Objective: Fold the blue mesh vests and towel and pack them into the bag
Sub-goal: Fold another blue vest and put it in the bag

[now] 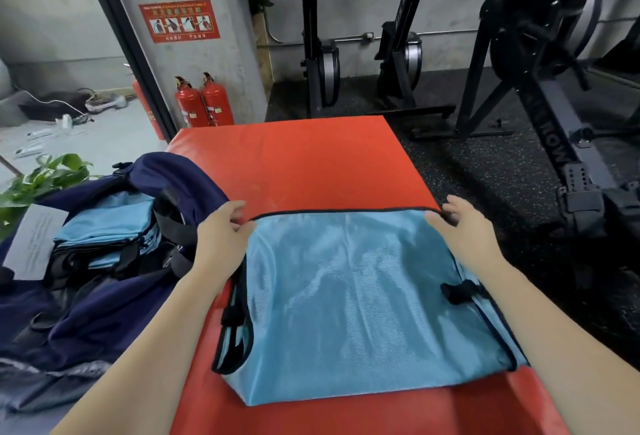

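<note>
I am looking at a gym corner with a rough grey concrete wall (214, 64) carrying a red instruction sign (180, 21). Two red fire extinguishers (204, 102) are standing at its foot. A dark speckled rubber floor (485, 171) is running off to the right, where black exercise machines (540, 54) are standing against the far wall. An orange padded surface (304, 164) is filling the middle. On the left an open doorway (62, 54) is letting in daylight, with green plant leaves (45, 178) showing nearby.
</note>
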Demonstrator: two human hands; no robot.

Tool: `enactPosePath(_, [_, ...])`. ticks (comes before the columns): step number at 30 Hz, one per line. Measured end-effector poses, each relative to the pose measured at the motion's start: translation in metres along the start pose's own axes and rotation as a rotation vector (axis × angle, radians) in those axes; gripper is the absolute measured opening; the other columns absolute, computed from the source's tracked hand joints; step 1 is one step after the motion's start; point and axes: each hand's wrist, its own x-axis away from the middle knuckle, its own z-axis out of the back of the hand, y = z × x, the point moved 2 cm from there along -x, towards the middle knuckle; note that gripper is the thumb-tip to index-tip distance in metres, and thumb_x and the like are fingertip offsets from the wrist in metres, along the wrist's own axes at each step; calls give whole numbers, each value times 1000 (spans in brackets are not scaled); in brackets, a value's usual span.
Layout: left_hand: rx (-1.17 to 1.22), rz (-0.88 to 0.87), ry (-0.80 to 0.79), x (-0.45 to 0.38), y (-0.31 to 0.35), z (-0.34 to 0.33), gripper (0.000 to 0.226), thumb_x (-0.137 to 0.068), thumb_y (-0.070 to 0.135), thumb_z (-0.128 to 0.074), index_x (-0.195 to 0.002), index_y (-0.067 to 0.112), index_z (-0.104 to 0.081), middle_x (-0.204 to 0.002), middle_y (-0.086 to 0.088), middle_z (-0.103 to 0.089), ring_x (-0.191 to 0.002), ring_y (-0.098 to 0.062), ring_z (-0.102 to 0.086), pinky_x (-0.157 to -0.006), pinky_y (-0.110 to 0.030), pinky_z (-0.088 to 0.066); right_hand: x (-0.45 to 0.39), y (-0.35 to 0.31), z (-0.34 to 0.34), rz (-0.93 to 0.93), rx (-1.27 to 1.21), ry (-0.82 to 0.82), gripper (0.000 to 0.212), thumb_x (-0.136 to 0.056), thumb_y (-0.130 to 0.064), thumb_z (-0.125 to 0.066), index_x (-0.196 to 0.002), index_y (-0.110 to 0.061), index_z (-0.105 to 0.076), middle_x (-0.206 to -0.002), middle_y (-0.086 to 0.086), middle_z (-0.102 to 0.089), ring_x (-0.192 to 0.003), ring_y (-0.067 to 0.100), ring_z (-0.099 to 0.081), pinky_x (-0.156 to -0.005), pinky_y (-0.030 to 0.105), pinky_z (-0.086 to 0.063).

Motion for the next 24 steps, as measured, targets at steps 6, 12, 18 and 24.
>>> enactPosePath(6, [-291,-222,-56,55,41,-29,39,-95,21,-58,-134,20,-55,-137,-3,-55,-128,-27,-48,-107,-44,-34,61,-24,-27,239,215,-77,40,-95,-26,-64,-130,-8,-60,-129,9,-63,-120,26,-58,-103,28,-37])
enactPosePath(12, [-111,-308,-421,171,66,-98,45,-99,21,-38,-140,7,-48,-147,-7,-46,-138,-19,-40,-115,-21,-22,149,-13,-80,504,284,-401,41,-88,-22,-49,-126,-13,-60,-128,2,-60,-119,19,-57,-103,19,-37])
enactPosePath(18, [-601,-327,-345,173,11,-80,69,-94,61,-22,-150,26,-39,-159,-11,-32,-148,-26,-27,-121,-46,-21,133,30,-44,437,618,-348,92,-88,-77,-2,-153,-21,-35,-160,-3,-31,-148,17,-28,-122,36,-21])
enactPosePath(24, [-730,-166,-345,139,-48,-15,108,-72,83,18,-159,26,-12,-166,-4,-9,-153,-21,-3,-123,-41,-5,108,64,0,341,741,-242,106,-86,-79,5,-151,-7,-38,-157,7,-37,-146,19,-31,-122,32,-18])
